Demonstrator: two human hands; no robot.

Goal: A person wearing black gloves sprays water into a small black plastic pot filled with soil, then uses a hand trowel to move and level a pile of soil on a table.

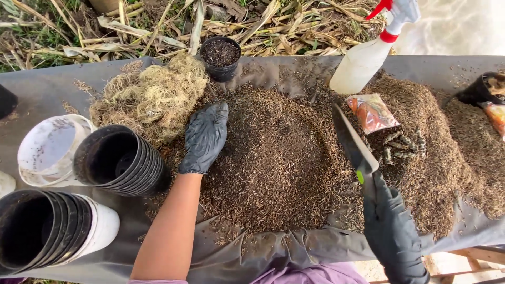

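Your left hand (pixel 204 138) lies flat, open on the husk pile (pixel 273 158); your right hand (pixel 386 221), at the pile's right edge, grips a knife (pixel 353 143), so you seem mid-mixing.

This is outdoors, in bright daylight with no walls or roof in sight. A long counter (pixel 63 89) runs across the view, covered by a grey sheet that wrinkles and folds along the near edge. Beyond its far edge lies the ground (pixel 158 26), strewn with dry yellowed stalks and leaves, with patches of green grass at the upper left. At the upper right the ground is pale and washed out by strong sun. Under the counter at the lower right, part of a wooden frame (pixel 468 255) shows, over pale sandy soil.
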